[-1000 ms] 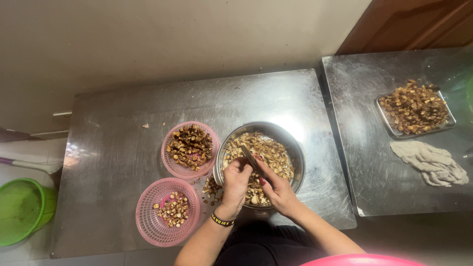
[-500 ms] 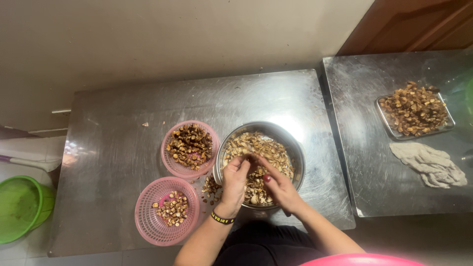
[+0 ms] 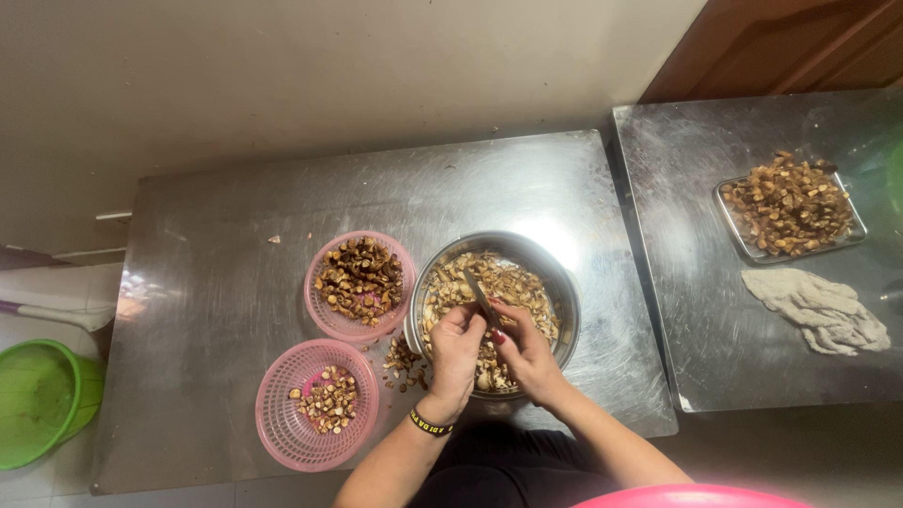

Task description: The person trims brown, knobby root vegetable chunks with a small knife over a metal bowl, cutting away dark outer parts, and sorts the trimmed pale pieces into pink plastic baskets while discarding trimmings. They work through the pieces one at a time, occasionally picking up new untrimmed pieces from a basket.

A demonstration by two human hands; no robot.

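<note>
Both my hands work over a round steel bowl (image 3: 555,273) full of brown and pale nut pieces. My right hand (image 3: 527,353) grips a small knife (image 3: 481,297) whose blade points up and to the left. My left hand (image 3: 457,350) is closed around a small piece right beside the blade; the piece itself is hidden by the fingers. A dark wristband sits on my left wrist. Two pink baskets stand left of the bowl: the far pink basket (image 3: 329,315) holds dark shells, the near pink basket (image 3: 282,437) holds a few pale pieces.
A steel table (image 3: 207,282) carries everything, with loose scraps (image 3: 403,362) between bowl and baskets. A second steel table on the right bears a metal tray (image 3: 851,230) of nuts and a crumpled grey cloth (image 3: 818,309). A green bucket (image 3: 38,400) stands on the floor at left.
My hands have shifted slightly over the bowl and drawn closer together, and the knife blade now stands out between them. Nothing else moved.
</note>
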